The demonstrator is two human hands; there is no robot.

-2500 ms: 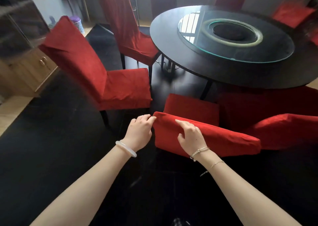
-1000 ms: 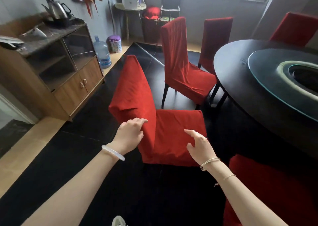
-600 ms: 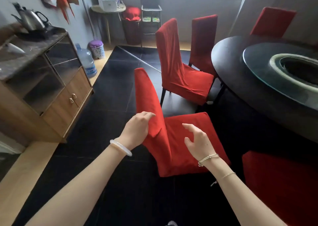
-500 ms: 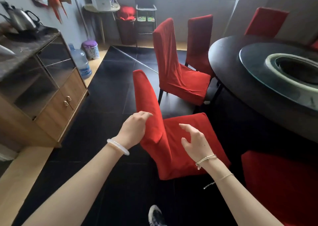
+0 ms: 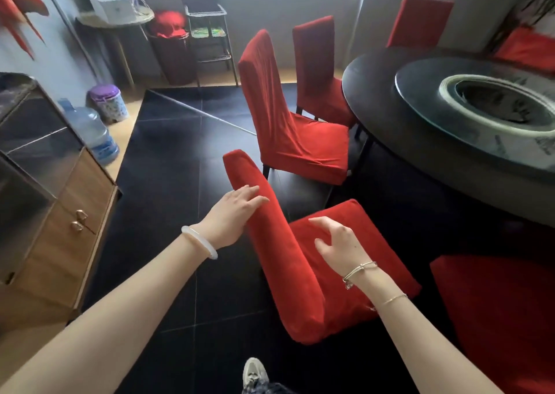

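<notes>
A chair in a red cover (image 5: 288, 261) stands right in front of me on the black floor, its back toward me and its seat pointing at the round table. My left hand (image 5: 231, 216) rests with straight fingers on the left side of the chair's backrest near the top. My right hand (image 5: 339, 243) hovers over the seat with loosely spread fingers and holds nothing; whether it touches the fabric I cannot tell.
A round dark table (image 5: 420, 141) with a glass turntable (image 5: 486, 114) fills the right. More red-covered chairs (image 5: 285, 117) stand around it, one (image 5: 504, 312) at the lower right. A wooden cabinet (image 5: 51, 213), a water jug (image 5: 90, 132) and a bin (image 5: 109, 102) line the left wall.
I have left the earlier chair at the table and come to this one. In the last half second my left hand has slid onto the backrest with fingers straightened; the right hand stays above the seat.
</notes>
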